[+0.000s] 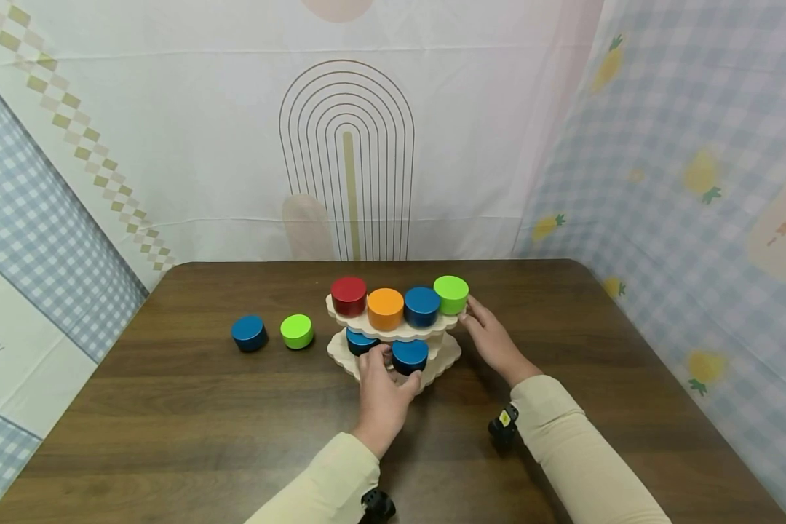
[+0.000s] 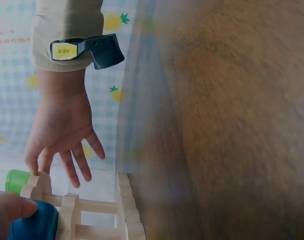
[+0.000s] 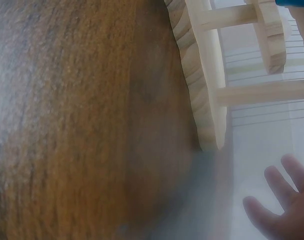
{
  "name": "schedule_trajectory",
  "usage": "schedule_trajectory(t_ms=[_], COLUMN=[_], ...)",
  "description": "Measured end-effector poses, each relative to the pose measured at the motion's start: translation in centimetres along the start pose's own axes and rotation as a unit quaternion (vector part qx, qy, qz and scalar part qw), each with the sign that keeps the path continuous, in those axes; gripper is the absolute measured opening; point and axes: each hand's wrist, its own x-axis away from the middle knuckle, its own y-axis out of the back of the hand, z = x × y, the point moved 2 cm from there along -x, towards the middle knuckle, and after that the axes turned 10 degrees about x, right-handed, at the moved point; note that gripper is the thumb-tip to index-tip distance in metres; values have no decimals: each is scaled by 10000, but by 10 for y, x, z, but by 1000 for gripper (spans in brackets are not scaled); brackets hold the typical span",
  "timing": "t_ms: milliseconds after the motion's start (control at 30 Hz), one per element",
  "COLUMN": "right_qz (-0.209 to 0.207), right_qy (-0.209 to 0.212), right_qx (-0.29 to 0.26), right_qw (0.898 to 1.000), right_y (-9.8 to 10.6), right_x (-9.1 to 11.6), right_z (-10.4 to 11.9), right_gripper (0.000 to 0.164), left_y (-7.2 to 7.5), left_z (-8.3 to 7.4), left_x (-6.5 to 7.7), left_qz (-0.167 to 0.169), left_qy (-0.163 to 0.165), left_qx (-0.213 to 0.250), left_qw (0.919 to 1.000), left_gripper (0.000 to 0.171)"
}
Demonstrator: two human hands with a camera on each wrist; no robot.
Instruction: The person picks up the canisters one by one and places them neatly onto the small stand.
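A two-tier wooden stand [image 1: 443,358] with scalloped edges is on the table. My left hand [image 1: 383,400] pinches a round blue block [image 1: 410,354] at the front of the lower tier; its thumb lies against the blue block [image 2: 39,222] in the left wrist view. Another blue block [image 1: 359,340] sits behind, partly hidden. At the upper tier's right edge, fingertips of my right hand [image 1: 494,342] touch the rim, the other fingers spread straight. Along that tier stand a red block [image 1: 349,297], an orange block [image 1: 385,309], a blue block [image 1: 422,307] and a green block [image 1: 450,295].
Left of the stand, a blue block [image 1: 249,333] and a green block [image 1: 297,331] lie apart on the brown wooden table [image 1: 203,422]. A patterned cloth [image 1: 223,145] hangs behind the table's back edge, and checked cloth [image 1: 661,145] hangs at the right.
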Motion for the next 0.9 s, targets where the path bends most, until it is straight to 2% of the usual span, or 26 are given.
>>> schedule_trajectory(t_ms=[333, 500, 667, 900], right_qz=[-3, -19, -22, -15], right_qy=[-5, 78, 93, 100], right_qx=[21, -6, 23, 79], right_qw=[10000, 10000, 10000, 9999], right_y=[-1, -1, -1, 0], right_x=[-1, -2, -2, 0], right_z=[-1, -1, -2, 0], right_gripper=[63, 61, 61, 62], left_y=[-4, -5, -5, -5], left_z=[-3, -4, -4, -4], left_x=[-1, -3, -4, -4], left_qz=[25, -86, -244, -384], left_qy=[53, -40, -189, -280], left_qx=[-41, -164, -480, -643], left_qw=[10000, 9998, 9984, 9968], left_gripper=[38, 31, 26, 27])
